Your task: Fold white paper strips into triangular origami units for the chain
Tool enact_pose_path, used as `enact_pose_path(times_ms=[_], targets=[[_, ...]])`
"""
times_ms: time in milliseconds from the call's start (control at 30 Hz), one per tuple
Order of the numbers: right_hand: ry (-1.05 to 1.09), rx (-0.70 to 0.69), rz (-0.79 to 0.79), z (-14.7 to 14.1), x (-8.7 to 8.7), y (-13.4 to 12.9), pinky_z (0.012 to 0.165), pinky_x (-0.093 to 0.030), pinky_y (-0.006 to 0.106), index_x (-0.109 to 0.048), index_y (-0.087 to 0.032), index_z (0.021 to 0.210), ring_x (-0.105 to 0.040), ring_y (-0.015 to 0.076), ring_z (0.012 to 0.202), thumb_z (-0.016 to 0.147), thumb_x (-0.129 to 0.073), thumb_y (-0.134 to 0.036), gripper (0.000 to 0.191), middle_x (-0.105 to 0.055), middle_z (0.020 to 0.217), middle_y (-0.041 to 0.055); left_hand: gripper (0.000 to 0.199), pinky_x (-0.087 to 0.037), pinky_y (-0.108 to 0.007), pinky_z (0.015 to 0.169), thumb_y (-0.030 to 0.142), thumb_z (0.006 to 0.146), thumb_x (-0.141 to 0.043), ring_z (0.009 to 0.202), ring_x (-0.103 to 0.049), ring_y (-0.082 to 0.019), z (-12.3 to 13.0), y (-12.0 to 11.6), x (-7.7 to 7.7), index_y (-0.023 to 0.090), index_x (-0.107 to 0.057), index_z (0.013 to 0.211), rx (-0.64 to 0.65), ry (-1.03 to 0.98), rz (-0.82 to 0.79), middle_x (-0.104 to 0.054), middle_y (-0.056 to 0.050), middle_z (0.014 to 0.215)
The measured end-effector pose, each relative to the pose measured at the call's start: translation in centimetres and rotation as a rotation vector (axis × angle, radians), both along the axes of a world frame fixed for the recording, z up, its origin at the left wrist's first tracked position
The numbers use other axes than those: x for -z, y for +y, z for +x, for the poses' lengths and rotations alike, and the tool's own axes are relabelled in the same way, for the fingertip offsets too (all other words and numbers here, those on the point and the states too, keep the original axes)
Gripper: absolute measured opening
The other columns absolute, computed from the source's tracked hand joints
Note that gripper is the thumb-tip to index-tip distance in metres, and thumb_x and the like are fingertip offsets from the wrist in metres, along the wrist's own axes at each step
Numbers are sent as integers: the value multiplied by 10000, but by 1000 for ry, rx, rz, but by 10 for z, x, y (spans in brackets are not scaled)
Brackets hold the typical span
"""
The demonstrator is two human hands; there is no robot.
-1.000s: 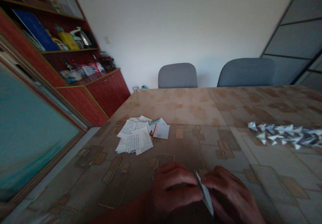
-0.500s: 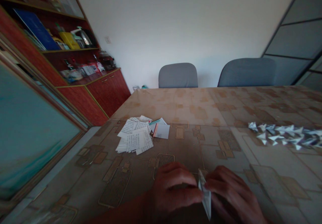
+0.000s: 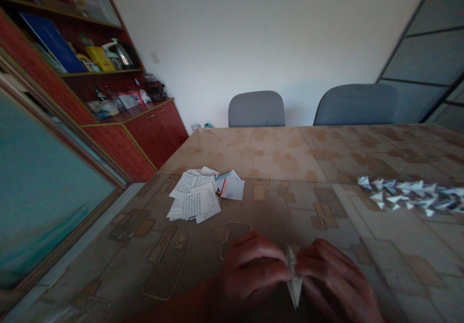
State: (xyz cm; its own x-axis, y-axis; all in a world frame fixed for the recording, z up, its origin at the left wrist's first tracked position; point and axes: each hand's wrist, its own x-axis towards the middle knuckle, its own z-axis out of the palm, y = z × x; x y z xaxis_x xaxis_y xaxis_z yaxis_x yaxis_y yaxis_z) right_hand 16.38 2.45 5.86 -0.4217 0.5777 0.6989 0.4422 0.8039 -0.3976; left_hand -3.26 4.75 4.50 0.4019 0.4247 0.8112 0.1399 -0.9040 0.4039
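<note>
Seen from head height, a person's two bare hands hold a small, narrow folded paper (image 3: 296, 291) low over a surface (image 3: 261, 212) covered in brown and beige rectangle patterns. Taking that paper as the centre of a clock, the left hand (image 3: 252, 267) is at nine o'clock, its thumb and fingers pinching the paper's left side. The right hand (image 3: 331, 274) is at three o'clock, its fingertips pressed to the opposite side; its lower fingers are in shadow, so their exact position cannot be told. The paper is pale and pointed at both ends, running roughly from twelve to six o'clock between the hands.

At ten o'clock, well apart from the hands, lies a loose, overlapping pile of printed paper slips (image 3: 195, 197). On its right edge rests a white card (image 3: 234, 190) with an orange strip and a small square code. At two o'clock, near the right edge of the view, pointed folded paper pieces (image 3: 409, 195) sit close together in uneven rows.

Beyond the surface, two grey chair backs stand before a white wall (image 3: 232, 33): the smaller (image 3: 256, 110) between eleven and twelve, the larger (image 3: 355, 106) at one. Farther out at ten o'clock, a reddish wooden cabinet (image 3: 152, 137) holds a metal kettle (image 3: 123, 56) and a blue panel (image 3: 54, 42).
</note>
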Motion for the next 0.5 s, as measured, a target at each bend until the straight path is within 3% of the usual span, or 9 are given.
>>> enact_pose_path(times_ms=[267, 500], targets=[[95, 12, -79, 0, 6, -1, 536, -511, 224, -547, -208, 1019, -630, 142, 616, 883, -570, -113, 168, -651, 735, 4, 154, -500, -235, 686, 255, 946, -554, 715, -623, -121, 1, 0, 0, 180, -686, 918, -27, -20, -17, -672, -37, 794], [44, -24, -41, -1, -3, 0, 563, -535, 222, -612, -184, 912, -640, 147, 661, 952, -501, -153, 122, -653, 749, 40, 80, -476, -224, 650, 173, 903, -604, 684, -589, -115, 0, 0, 4, 159, -674, 867, -39, -35, -31, -639, -36, 770]])
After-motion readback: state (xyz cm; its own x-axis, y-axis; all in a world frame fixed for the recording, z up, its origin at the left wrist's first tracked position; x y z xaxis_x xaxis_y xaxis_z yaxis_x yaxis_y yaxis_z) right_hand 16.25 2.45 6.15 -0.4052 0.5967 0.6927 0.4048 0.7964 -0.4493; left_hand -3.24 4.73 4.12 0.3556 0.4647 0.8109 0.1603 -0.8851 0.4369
